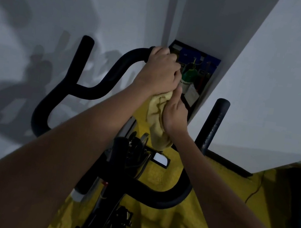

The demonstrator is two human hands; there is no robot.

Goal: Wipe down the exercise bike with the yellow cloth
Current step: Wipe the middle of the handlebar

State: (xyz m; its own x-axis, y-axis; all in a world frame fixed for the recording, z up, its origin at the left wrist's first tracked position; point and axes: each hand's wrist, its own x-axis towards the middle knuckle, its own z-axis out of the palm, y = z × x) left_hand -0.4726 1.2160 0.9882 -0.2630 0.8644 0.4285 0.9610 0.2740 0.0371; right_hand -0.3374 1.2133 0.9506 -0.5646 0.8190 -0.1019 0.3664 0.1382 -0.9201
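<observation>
Both bare arms reach forward over the exercise bike [128, 171], which stands on a yellow floor [166, 226] in a dim corner between pale walls. The left hand [159, 69] sits at the far end of the curved black handlebar [98, 85], its fingers curled over the bar tip and over the upper part of the yellow cloth [156, 119]; how much of that grip is on the bar and how much on the cloth I cannot tell, since the knuckles cover the spot. The right hand [173, 113] is just below and touching the left, thumb pointing up, fingers wrapped round the bunched middle of the cloth. The cloth hangs down from between the two hands in a crumpled fold, its lower end dangling just above the dark mechanism at the centre of the bike. A second black upright grip [215, 122] stands to the right, well apart from either hand, and another bar end [86, 43] rises at the left. Behind the hands, in the narrow gap where the walls meet, a green bottle [189, 76] stands among blue items [200, 59] that are too blurred to make out. Large shadows of the bars fall across the left wall [28, 43].
</observation>
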